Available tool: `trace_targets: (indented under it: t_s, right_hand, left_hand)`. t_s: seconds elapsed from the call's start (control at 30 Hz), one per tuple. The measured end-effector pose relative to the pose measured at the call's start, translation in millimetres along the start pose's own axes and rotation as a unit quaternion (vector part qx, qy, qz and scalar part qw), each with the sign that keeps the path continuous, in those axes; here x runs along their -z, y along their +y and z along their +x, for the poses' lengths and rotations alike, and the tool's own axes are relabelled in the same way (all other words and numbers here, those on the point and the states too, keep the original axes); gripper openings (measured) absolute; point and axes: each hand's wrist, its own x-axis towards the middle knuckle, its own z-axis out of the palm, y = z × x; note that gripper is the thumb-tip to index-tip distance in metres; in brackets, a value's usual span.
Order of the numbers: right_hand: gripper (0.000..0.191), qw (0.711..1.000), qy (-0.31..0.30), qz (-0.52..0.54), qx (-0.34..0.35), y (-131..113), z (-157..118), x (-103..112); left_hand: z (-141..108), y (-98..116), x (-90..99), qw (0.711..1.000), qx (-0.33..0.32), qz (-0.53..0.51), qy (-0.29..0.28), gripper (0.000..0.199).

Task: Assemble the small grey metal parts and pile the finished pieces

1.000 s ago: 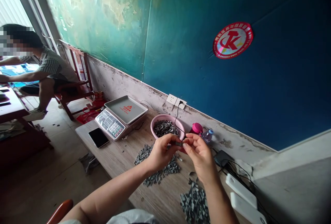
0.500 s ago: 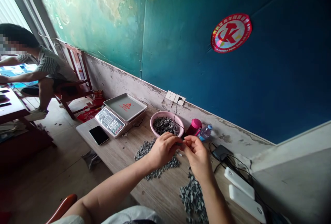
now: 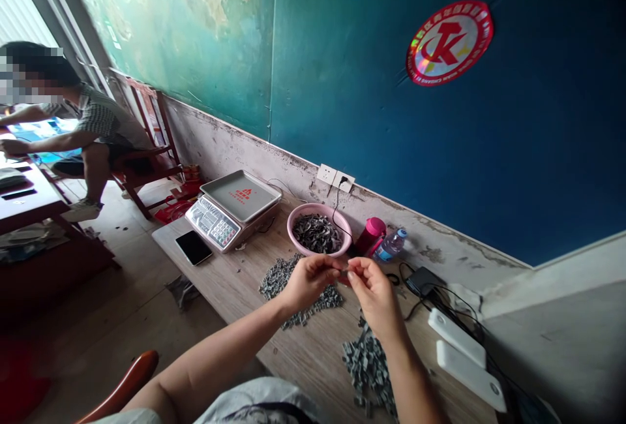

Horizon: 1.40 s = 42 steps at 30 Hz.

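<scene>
My left hand (image 3: 313,280) and my right hand (image 3: 372,286) meet fingertip to fingertip above the table, both pinched around something too small to make out. Behind them is a pink basin (image 3: 319,228) of dark grey strips. Under and beside my left hand lies a pile of small grey pieces (image 3: 283,277). A second pile of grey pieces (image 3: 368,365) lies on the wooden table (image 3: 235,287), beside my right forearm.
A scale (image 3: 235,209) and a phone (image 3: 193,248) are at the table's left. Behind the hands stand a pink cup (image 3: 370,235) and a bottle (image 3: 391,245). White devices (image 3: 457,339) and cables lie right. A person (image 3: 92,124) sits far left.
The fingers of my left hand have shifted from reaching over toward the right hand into a pinch facing it. The whole view has shifted slightly.
</scene>
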Motion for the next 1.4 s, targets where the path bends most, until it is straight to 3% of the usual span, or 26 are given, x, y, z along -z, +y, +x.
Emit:
trace_targets:
  t_s: [0.13, 0.33, 0.43, 0.57, 0.7, 0.87, 1.03, 1.2, 1.33, 1.4]
  right_hand:
    - [0.036, 0.998, 0.027, 0.031, -0.054, 32.1, -16.6, -7.6]
    - [0.039, 0.986, 0.082, -0.024, -0.142, 123.0, -57.8, -21.2]
    - [0.033, 0.973, 0.095, -0.108, -0.181, 168.2, -81.5, -5.4]
    - [0.009, 0.942, 0.091, -0.245, -0.211, 207.7, -104.8, 37.4]
    - [0.013, 0.906, 0.071, -0.366, -0.199, 224.8, -92.9, 71.8]
    - [0.037, 0.875, 0.038, -0.46, -0.148, 240.4, -32.1, 86.0]
    - [0.02, 0.861, -0.005, -0.491, -0.134, 253.3, 9.6, 88.5]
    - [0.015, 0.889, 0.011, -0.443, -0.116, 252.4, 22.1, 89.8]
    - [0.005, 0.927, 0.089, -0.343, -0.122, 241.4, 24.0, 81.7]
    - [0.01, 0.941, 0.129, -0.276, -0.146, 234.7, 19.6, 72.9]
  left_hand:
    - [-12.3, -30.1, 0.3, 0.998, 0.055, 0.014, 0.015, 0.028]
    - [-53.8, -117.3, -6.0, 0.978, 0.16, 0.132, -0.002, 0.016]
    - [-79.4, -157.9, -3.8, 0.95, 0.204, 0.234, -0.037, 0.013]
    - [-103.8, -190.8, 12.1, 0.898, 0.235, 0.362, -0.088, 0.016]
    - [-111.0, -206.4, 29.6, 0.85, 0.239, 0.455, -0.115, 0.029]
    - [-104.5, -216.1, 38.5, 0.814, 0.22, 0.513, -0.16, 0.044]
    - [-89.3, -216.6, 32.0, 0.798, 0.202, 0.534, -0.195, 0.04]
    - [-72.6, -217.8, 24.8, 0.789, 0.196, 0.536, -0.227, 0.03]
    - [-61.2, -221.4, 23.1, 0.781, 0.205, 0.538, -0.24, 0.029]
    - [-54.0, -224.0, 21.9, 0.78, 0.217, 0.535, -0.243, 0.026]
